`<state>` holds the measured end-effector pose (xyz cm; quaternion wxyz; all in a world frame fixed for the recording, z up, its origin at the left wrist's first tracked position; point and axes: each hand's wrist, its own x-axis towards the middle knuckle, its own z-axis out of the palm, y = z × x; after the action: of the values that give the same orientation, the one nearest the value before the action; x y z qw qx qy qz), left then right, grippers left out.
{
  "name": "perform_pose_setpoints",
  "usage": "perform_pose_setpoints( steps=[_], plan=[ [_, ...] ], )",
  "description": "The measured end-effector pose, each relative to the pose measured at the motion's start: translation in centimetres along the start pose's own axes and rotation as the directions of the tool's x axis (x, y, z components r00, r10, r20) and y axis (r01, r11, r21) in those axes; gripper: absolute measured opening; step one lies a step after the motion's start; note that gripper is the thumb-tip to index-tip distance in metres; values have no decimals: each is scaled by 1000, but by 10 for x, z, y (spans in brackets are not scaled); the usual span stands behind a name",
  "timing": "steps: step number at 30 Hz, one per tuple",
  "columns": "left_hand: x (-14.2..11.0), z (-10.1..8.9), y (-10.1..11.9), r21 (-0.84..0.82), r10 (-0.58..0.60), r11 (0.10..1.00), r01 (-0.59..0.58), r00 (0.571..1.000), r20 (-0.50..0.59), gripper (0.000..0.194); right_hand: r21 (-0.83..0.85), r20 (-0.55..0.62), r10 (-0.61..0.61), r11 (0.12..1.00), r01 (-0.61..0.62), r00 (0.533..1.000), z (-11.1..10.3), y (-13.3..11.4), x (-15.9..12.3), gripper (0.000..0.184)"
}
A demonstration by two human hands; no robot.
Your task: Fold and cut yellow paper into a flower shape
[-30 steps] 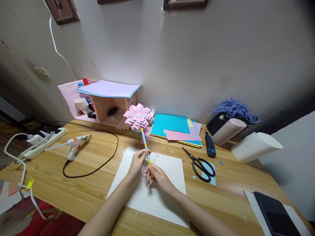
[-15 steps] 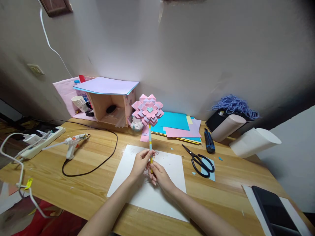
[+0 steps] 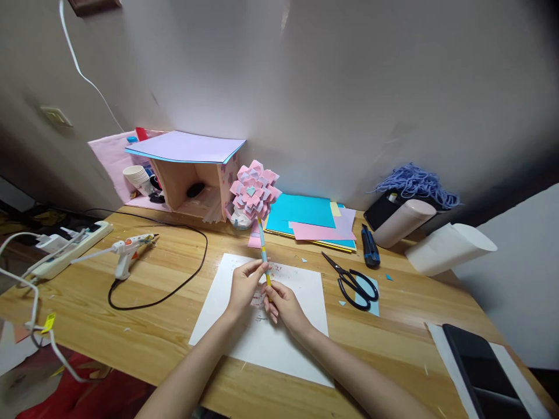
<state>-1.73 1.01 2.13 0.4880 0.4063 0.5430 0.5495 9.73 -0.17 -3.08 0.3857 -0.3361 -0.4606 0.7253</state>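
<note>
A paper flower [image 3: 255, 191] with pink and lilac folded petals and a light blue heart at its centre stands on a yellow and blue striped stem [image 3: 262, 241]. My left hand [image 3: 247, 285] pinches the stem about its lower middle between thumb and fingers. Below it, my right hand [image 3: 282, 304] is closed round the stem's lower end, which its fingers partly hide. The flower leans slightly to the left. Under both hands lies a white sheet of paper [image 3: 301, 355] with small reddish marks.
Black-handled scissors [image 3: 356, 285] lie to the right, near a blue utility knife [image 3: 370, 247]. Coloured paper sheets [image 3: 305, 212] are stacked at the back. A glue gun [image 3: 128, 253] with its cord and a power strip [image 3: 72, 250] are at left. A phone [image 3: 484, 372] sits front right.
The flower has tipped to the left and its face has turned that way. Both hands keep their hold on the stem. The whole view has shifted slightly.
</note>
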Motion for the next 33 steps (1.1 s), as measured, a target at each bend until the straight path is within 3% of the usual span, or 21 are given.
perform_pose_setpoints(
  steps=[6, 20, 27, 33],
  plan=[
    [0, -2, 3, 31, 66, 997, -65, 997, -28, 24, 9, -18, 6, 1000, -6, 1000, -1, 0, -1, 29],
    [2, -5, 0, 39, 90, 995, -90, 996, 5, 27, 91, 54, 48, 994, -53, 997, 1, -3, -4, 30],
    [-1, -6, 0, 272, 216, 944, -189, 974, -75, 25, 149, 89, 66, 986, -78, 994, 0, -1, -4, 28],
    [-6, -5, 3, 391, 269, 900, -194, 952, -145, 18, 158, 100, 62, 984, -77, 993, 1, 0, -5, 27]
  ],
)
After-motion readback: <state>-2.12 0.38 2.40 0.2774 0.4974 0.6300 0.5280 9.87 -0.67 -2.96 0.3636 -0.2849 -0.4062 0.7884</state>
